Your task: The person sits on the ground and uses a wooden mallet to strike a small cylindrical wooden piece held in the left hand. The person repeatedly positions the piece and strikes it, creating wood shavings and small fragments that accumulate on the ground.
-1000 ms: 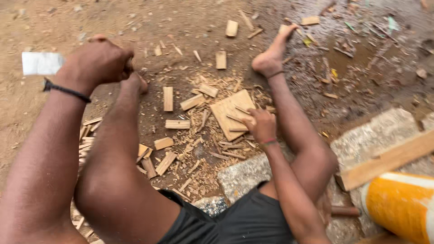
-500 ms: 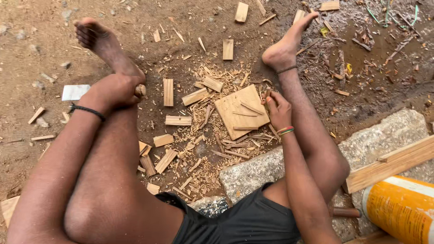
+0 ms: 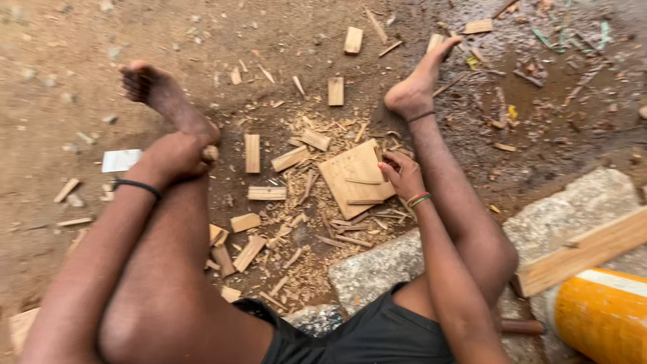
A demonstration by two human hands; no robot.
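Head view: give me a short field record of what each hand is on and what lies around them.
left hand: closed in a fist at the left ankle; contents hidden
right hand: fingers resting on the flat wooden board
between the legs: wood offcuts and shavings on dirt ground
right side: stone slab, wooden plank, yellow cylinder

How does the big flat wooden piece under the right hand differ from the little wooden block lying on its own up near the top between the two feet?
The flat wooden board is broad, thin and roughly square; the small wooden block is a narrow, short rectangle. The right hand rests on the board's edge, while nothing touches the block. Thin slivers lie on the board, and shavings surround it; the block sits on nearly bare dirt. Both are pale, unfinished wood lying flat on the ground.
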